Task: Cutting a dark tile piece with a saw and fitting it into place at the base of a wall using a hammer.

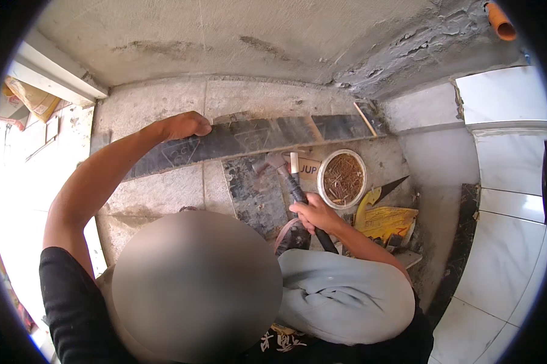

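Observation:
A long dark plank [255, 135] with scuffed markings lies across the floor in front of me. My left hand [188, 125] is closed at its far edge toward the left end, thumb on top and the other fingers mostly hidden. In my right hand [315, 212] is a hammer [298, 191], gripped by its black handle. Its metal head points away from me, short of the plank's near edge. Just right of the hammer stands a white round tub [364, 167] full of rusty nails [344, 177].
A thin wooden stick [365, 119] crosses the plank's right end. Beside the tub lie a yellow-handled saw [368, 201] and a crumpled yellow bag [387, 222]. A rough cement wall [225, 42] rises beyond; tiled surfaces [510, 158] stand right. A blurred oval hides the lower middle.

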